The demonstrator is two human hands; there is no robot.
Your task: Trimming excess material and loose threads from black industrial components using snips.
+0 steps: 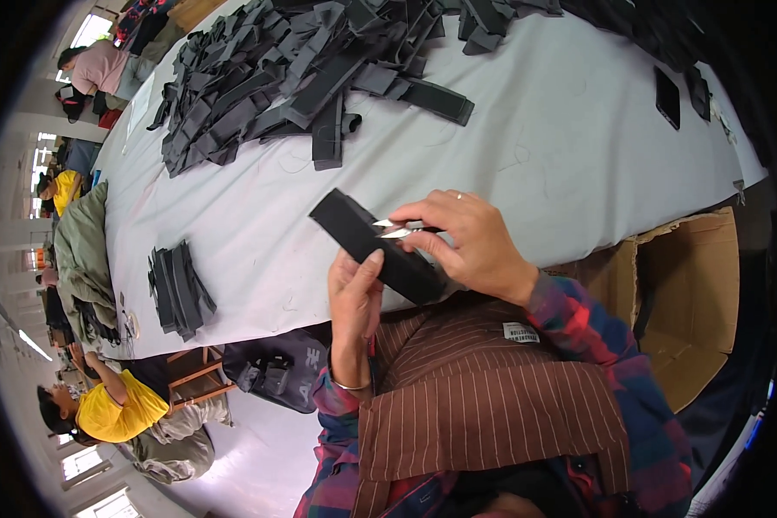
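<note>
My left hand point(354, 298) grips the near end of a long black fabric strip point(367, 242), thumb pressed on top. The strip slants up and to the left over the edge of the white table point(527, 173). My right hand point(466, 237) holds small metal thread snips point(395, 229), their blades open and touching the strip's upper edge. A brown striped apron point(483, 388) covers my lap below both hands.
A big heap of black strips point(293, 73) lies across the far table, and a small neat stack point(180, 289) sits at the left near edge. An open cardboard box point(682, 293) stands at my right. People sit along the left side; one in yellow point(112, 406).
</note>
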